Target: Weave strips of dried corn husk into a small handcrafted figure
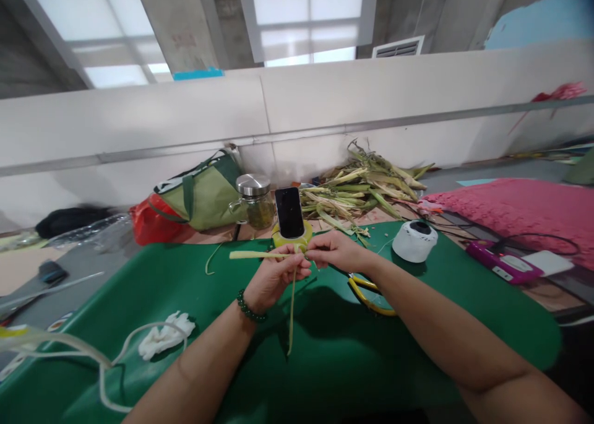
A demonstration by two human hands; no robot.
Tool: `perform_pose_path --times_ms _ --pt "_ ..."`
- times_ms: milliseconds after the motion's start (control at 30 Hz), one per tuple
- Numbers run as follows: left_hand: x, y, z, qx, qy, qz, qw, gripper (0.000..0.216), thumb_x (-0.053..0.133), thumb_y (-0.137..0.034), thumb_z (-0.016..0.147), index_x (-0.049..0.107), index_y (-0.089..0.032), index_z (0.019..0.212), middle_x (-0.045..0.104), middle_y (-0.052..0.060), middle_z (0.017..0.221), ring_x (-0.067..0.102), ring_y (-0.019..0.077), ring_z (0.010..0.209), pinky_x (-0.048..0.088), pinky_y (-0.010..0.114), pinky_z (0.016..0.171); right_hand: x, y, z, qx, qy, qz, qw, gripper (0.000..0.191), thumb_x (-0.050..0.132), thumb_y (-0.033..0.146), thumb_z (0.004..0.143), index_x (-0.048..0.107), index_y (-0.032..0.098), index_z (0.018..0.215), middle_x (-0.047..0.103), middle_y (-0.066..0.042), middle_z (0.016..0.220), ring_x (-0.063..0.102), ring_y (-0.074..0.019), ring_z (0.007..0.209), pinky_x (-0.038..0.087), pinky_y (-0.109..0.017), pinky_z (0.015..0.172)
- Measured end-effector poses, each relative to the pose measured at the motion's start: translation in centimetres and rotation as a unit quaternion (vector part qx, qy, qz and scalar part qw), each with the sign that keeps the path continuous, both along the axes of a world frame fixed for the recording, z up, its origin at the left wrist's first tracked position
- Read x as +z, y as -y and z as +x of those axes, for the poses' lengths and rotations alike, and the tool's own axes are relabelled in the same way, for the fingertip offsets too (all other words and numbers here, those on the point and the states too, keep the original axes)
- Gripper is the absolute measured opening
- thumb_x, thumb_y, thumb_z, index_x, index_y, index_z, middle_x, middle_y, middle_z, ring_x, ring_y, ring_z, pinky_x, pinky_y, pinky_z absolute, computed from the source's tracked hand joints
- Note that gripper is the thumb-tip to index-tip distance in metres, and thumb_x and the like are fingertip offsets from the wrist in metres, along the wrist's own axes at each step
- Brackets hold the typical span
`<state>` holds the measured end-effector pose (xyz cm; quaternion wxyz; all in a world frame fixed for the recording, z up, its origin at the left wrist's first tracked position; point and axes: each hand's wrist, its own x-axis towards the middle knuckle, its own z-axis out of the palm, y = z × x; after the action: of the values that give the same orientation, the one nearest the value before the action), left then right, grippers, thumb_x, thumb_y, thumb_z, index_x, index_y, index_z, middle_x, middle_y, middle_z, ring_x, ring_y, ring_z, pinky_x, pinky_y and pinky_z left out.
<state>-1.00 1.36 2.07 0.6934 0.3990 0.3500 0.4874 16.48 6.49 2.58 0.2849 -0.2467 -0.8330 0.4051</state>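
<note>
**Pinching Tight in the Middle**

Think of a clock, with the folded bit of a pale leaf strip point(254, 255) in the middle and 12 pointing away from the person. The strip is held up over a green mat point(204, 300). One long end sticks out at 9 o'clock, and a thin tail point(292, 312) hangs down at 6.

The left hand point(276, 275) comes in from 7 o'clock. Its fingers hold the strip, maybe so the fold does not slip. The right hand point(343, 250) comes in from 4. Its fingers are nearly together and seem to pinch the fold's right edge, perhaps because that bit is so small.

At 12, a phone point(288, 213) leans up in a yellow stand point(278, 239), likely so it is easy to see. A big leaf pile point(371, 186) sits at 1 to 2, probably to be in easy reach. A white roll point(411, 244) stands at 3. A yellow-handled tool point(364, 300) lies at 4, near the right arm, so it is handy. White tissue point(164, 337) rests at 8.
</note>
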Motion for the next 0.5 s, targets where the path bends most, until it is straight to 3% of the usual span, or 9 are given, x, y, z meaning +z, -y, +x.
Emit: perform_pose_path --times_ms 167,333,433,500 --pt "0.1 0.6 0.3 0.013 -0.003 0.039 0.999 0.035 0.084 -0.027 0.056 0.057 -0.013 0.071 0.069 0.001 0.061 0.067 0.0121 0.056 0.054 0.019 0.057 -0.4 -0.6 -0.2 0.081 -0.058 -0.127 0.987 0.038 0.060 0.049 0.079 0.057 0.014 0.066 0.052 0.003 0.057 0.048 -0.0082 0.051 0.037 -0.020 0.050" --pt "0.1 1.0 0.5 0.040 -0.042 0.089 0.994 0.036 0.082 -0.033 0.060 0.053 -0.015 0.072 0.072 0.003 0.065 0.071 0.0182 0.064 0.056 0.024 0.059 -1.1 -0.8 -0.8 0.104 -0.089 -0.189 0.972 0.041 0.064 0.053 0.074 0.056 0.014 0.065 0.051 0.003 0.056 0.047 -0.0081 0.051 0.037 -0.022 0.052" --pt "-0.2 0.7 0.5 0.087 -0.074 0.108 0.988 0.035 0.079 -0.035 0.063 0.051 -0.017 0.074 0.073 0.004 0.068 0.071 0.0201 0.065 0.057 0.029 0.064 -1.2 -1.0 -1.0 0.062 -0.085 -0.164 0.981 0.043 0.063 0.056 0.073 0.057 0.014 0.066 0.052 0.002 0.058 0.048 -0.0094 0.054 0.038 -0.023 0.053" --pt "-0.4 0.4 0.5 0.124 -0.106 0.125 0.979 0.033 0.076 -0.036 0.066 0.050 -0.017 0.075 0.073 0.004 0.069 0.071 0.0211 0.068 0.056 0.029 0.065 -1.0 -0.8 -1.0 -0.008 -0.088 -0.090 0.992 0.041 0.060 0.055 0.076 0.060 0.014 0.068 0.054 0.001 0.061 0.048 -0.0109 0.058 0.038 -0.024 0.056"
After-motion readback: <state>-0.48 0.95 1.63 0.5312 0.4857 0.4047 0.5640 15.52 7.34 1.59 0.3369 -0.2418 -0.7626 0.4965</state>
